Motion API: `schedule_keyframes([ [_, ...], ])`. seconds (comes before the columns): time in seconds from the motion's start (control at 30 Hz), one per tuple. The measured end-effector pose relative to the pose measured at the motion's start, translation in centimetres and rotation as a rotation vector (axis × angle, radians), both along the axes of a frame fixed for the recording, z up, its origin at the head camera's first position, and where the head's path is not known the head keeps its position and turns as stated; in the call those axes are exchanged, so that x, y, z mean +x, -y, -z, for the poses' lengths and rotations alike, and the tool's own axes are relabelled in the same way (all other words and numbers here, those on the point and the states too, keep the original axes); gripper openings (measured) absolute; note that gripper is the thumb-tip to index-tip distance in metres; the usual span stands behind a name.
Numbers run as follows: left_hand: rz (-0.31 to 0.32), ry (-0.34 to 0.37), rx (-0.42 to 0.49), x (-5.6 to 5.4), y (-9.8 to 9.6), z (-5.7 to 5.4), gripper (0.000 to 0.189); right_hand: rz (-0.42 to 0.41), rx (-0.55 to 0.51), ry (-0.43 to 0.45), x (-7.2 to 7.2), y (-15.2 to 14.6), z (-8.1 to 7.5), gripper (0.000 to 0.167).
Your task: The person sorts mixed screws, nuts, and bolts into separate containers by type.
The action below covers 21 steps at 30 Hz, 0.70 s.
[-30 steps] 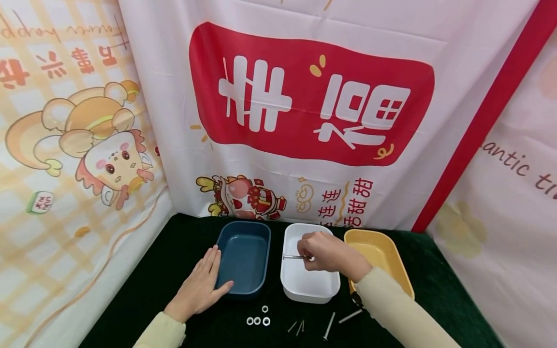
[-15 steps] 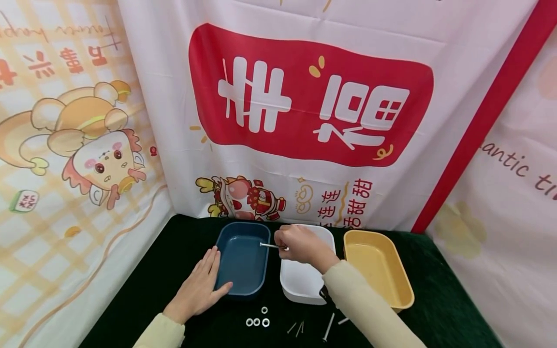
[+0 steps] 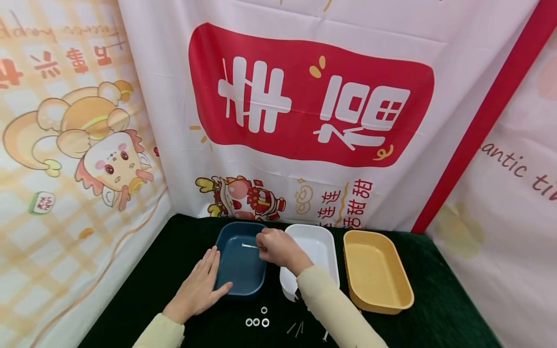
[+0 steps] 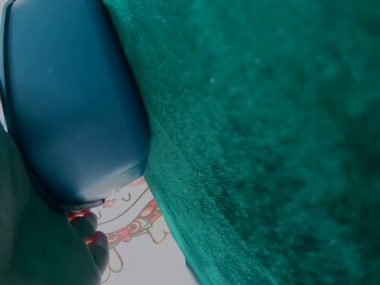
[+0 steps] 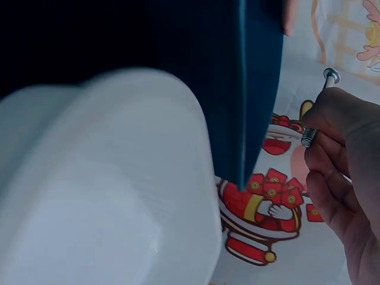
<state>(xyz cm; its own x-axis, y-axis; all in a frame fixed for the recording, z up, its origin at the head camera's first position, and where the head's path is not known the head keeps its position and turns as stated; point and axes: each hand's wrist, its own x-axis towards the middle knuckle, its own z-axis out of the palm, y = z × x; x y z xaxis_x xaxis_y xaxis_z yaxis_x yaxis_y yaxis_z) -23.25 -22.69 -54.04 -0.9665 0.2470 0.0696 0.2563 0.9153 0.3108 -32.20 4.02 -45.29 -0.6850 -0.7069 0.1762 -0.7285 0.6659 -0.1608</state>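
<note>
Lower centre: my right grip (image 3: 280, 249) pinches a bolt (image 3: 251, 246) (left grip (image 3: 197, 287) straight-fingered at blue tray (image 3: 239, 275)); slackening could drop it.

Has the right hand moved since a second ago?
Yes, left: in the head view, the right hand went from above the white tray toward the blue tray.

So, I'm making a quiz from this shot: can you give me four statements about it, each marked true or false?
1. The right hand holds a bolt. True.
2. The yellow tray stands between the other two. False: the white tray does.
3. The left hand touches the blue tray. True.
4. The rings are in the blue tray. False: four rings lie on the cloth.
</note>
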Motion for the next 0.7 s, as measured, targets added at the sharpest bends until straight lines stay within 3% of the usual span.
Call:
schedule_keyframes([
  [0.23,0.004,-0.003,-0.001,0.0,-0.1,0.2,0.107,0.003,-0.006,0.010,0.2,1.5,2.3,0.004],
  [0.33,0.006,-0.008,-0.002,-0.1,-0.1,0.3,0.107,0.025,0.000,0.013,0.4,1.7,2.7,0.011],
  [0.5,0.007,-0.011,-0.001,-0.2,-0.1,0.4,0.102,0.071,-0.009,0.032,0.4,1.1,2.4,0.034],
  [0.7,0.002,-0.011,0.006,-0.1,-0.1,0.3,0.102,0.054,-0.031,0.026,0.3,-0.7,1.1,0.037],
])
